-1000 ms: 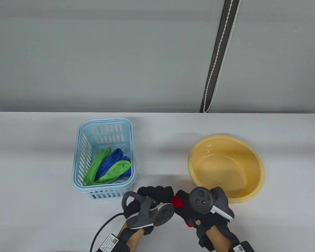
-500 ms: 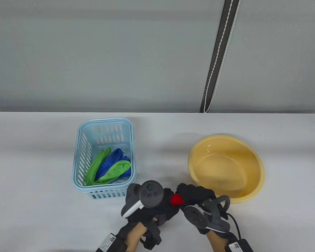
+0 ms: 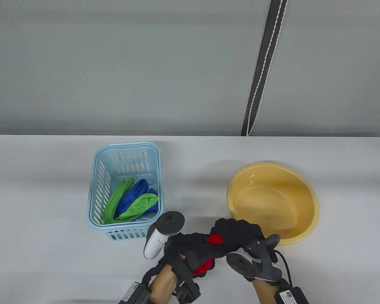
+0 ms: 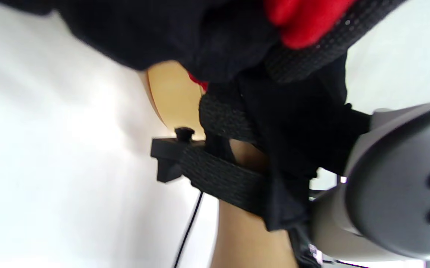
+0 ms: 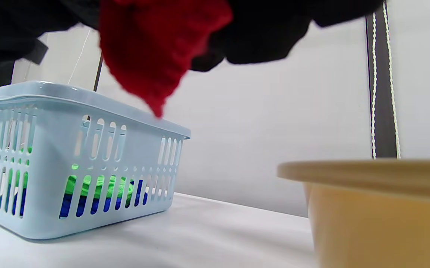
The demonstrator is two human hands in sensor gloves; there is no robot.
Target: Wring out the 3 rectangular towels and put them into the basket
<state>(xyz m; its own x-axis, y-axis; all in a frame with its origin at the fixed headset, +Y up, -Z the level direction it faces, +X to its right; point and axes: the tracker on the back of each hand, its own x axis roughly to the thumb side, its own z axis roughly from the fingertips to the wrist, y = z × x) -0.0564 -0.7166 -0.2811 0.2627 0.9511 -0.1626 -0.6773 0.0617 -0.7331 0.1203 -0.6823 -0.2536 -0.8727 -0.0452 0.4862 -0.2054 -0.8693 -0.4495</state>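
Keep both fists tight on the red towel (image 3: 216,239) and twist in opposite directions, over the bench's near edge between the blue basket (image 3: 96,177) and the yellow basin (image 3: 313,202). Your left hand (image 3: 190,248) grips one end, its palm side rolled upward; your right hand (image 3: 239,232) clamps the other, knuckles up. Two towels already lie in the basket.

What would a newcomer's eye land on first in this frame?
Two black-gloved hands, left and right, grip a red towel at the table's near edge. Behind them to the left, a light blue slotted plastic basket holds green and blue towels; to the right sits a round yellow plastic basin.
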